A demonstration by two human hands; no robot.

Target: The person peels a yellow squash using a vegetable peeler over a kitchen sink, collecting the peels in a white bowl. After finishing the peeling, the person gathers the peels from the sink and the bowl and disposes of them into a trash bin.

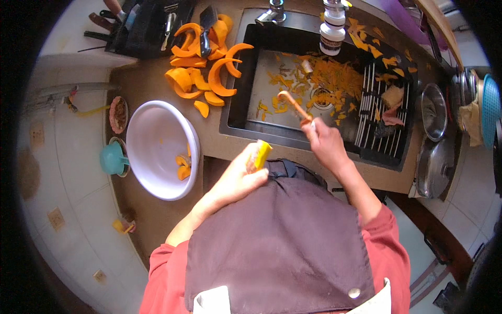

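My left hand (pixel 235 172) grips a pumpkin piece (pixel 259 156) just in front of the apron, its yellow side turned up. Over the sink's near rim, my right hand (pixel 325 141) holds a slim orange-brown peeler (pixel 294 105), its hooked end pointing away to the left. Below that tool, the steel sink (pixel 270 121) contains many orange pumpkin peelings (pixel 337 80), thickest around the drain and toward the right. Peeled pumpkin slices (pixel 223 78) are heaped on the counter left of the sink. Beside them a white basin (pixel 151 145) holds a few pumpkin pieces (pixel 183 167).
A cleaver (pixel 206 31) rests on the pumpkin heap. The faucet (pixel 272 15) and a white bottle (pixel 332 37) stand at the sink's back edge. A rack (pixel 366 106) spans its right side, with a sponge (pixel 392 96). Metal bowls (pixel 434 112) sit farther right.
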